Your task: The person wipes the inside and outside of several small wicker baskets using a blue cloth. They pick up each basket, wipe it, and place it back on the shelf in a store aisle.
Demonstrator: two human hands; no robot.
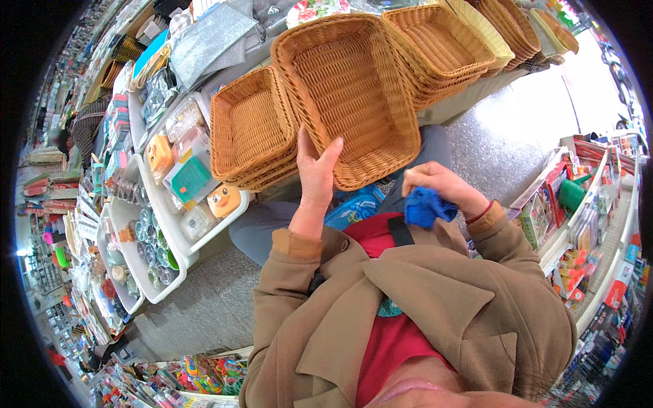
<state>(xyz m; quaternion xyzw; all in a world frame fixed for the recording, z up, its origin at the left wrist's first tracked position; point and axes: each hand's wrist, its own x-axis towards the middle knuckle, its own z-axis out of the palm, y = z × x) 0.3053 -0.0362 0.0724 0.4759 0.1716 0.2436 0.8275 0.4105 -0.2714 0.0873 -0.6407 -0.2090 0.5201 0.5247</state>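
My left hand (317,166) grips the near left rim of a large brown wicker basket (352,86), thumb on the inside of the rim. The basket is tilted towards me, its hollow facing up. In my right hand (443,184) is a bunched blue cloth (429,206), held close to my body, below and right of the basket. A stack of smaller wicker baskets (250,127) stands just left of the held one. Another stack of wicker baskets (438,46) is on its right, partly hidden behind it.
White plastic bins (191,250) with packaged goods and glassware line the left. Silvery sheets (211,43) lie at the back left. A stocked shelf (566,224) stands to the right, with a green watering can (572,194). Grey tiled floor (214,301) runs between displays.
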